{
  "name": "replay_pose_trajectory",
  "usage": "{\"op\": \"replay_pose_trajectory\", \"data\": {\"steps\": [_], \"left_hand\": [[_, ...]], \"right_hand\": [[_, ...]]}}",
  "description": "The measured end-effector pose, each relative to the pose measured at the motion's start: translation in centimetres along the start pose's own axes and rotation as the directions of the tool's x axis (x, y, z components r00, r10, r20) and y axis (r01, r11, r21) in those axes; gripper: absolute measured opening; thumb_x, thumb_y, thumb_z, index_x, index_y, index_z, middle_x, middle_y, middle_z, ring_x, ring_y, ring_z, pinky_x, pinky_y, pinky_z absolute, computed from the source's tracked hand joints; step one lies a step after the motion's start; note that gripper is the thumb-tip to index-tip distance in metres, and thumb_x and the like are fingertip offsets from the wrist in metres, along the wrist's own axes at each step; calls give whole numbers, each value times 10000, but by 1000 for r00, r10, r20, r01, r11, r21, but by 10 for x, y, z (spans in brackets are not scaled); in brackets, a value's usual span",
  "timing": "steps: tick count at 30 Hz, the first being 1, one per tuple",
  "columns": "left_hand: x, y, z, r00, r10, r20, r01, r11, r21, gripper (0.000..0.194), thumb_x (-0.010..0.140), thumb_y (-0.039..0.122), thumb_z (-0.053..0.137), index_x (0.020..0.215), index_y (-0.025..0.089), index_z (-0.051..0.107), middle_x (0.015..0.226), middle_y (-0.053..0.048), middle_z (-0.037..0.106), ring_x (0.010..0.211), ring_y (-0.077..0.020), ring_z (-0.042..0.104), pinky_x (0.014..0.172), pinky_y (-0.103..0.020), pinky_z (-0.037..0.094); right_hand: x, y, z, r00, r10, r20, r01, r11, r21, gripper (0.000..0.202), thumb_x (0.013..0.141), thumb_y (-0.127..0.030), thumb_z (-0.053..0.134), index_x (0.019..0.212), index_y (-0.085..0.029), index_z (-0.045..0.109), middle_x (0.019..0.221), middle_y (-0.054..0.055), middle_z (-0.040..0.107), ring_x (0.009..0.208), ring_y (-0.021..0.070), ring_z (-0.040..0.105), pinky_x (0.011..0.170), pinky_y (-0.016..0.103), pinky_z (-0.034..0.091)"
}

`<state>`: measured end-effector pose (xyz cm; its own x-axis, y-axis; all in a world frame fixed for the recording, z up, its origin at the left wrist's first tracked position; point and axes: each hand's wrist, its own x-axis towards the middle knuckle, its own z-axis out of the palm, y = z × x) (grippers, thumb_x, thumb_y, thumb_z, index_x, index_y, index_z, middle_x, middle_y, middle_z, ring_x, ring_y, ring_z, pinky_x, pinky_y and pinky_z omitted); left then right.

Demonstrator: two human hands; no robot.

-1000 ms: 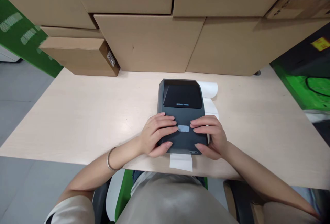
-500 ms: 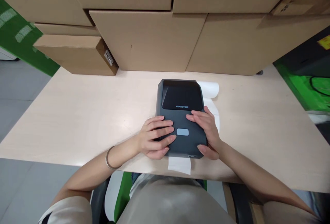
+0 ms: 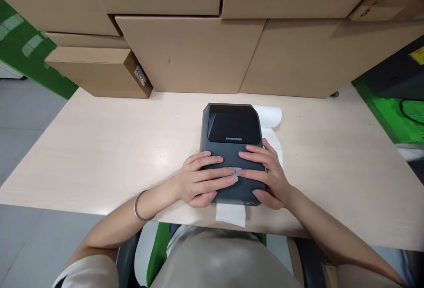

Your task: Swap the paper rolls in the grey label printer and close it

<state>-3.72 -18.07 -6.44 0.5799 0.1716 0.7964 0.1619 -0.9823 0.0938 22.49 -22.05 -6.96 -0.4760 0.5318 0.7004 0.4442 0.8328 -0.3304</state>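
A dark grey label printer with a glossy black window lies on the table. My left hand rests on its left side, fingers spread over the lid, two fingertips reaching the light blue button. On the right side lies my right hand, its fingers spread over the lid, one fingertip at the same button and the thumb near the lower right corner. A white paper strip sticks out from the printer's near edge. Behind its right side is a white paper roll.
Large cardboard boxes stand stacked along the back of the pale wooden table. A flatter box with a label is at the back left. Dark equipment and a cable on green lie beyond the right edge.
Fingers of my left hand have stretched right onto the button. A finger of my right hand has extended left to it, so the button is now mostly covered. The printer has stayed in place.
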Motion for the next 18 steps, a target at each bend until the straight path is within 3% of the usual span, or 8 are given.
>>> {"op": "replay_pose_trajectory", "data": {"steps": [4,10,13,15,18], "left_hand": [[3,2,0,998,-53,-13,53,998,-33,610,926,306,403,1528,243,476,1119,28,809,1149,-213,653,1153,-351,419],[9,5,-1,997,-79,-10,79,996,-42,680,911,299,404,1587,228,397,1066,25,814,1069,-221,674,1132,-357,419],[7,3,-2,997,-73,-7,72,996,-57,653,944,313,405,1591,225,391,1075,18,814,1102,-211,675,1169,-351,399],[3,1,-3,998,-62,3,61,993,-105,615,984,354,391,1585,223,402,1137,-7,804,1182,-213,661,1187,-365,400],[-6,-1,-1,991,-125,-45,111,966,-234,587,1037,480,296,1562,259,437,1339,-46,724,1331,-228,604,1188,-415,431]], "right_hand": [[1,-1,0,1000,1,-6,-1,1000,-25,363,949,-407,458,1221,-287,665,1373,70,634,1341,291,562,1235,598,312],[3,-3,-2,1000,-3,15,4,999,-42,352,989,-413,417,1214,-260,641,1388,82,613,1400,269,514,1262,544,266],[4,-2,-4,999,-23,45,26,998,-59,509,973,-598,393,1288,-256,601,1398,102,610,1400,299,514,1246,582,278],[5,0,-6,996,-59,72,65,995,-76,707,884,-767,436,1340,-244,571,1395,129,615,1381,340,529,1215,623,317],[5,4,-9,986,-152,69,160,977,-139,739,806,-814,529,1301,-269,584,1346,118,643,1351,341,566,1147,613,422]]}}
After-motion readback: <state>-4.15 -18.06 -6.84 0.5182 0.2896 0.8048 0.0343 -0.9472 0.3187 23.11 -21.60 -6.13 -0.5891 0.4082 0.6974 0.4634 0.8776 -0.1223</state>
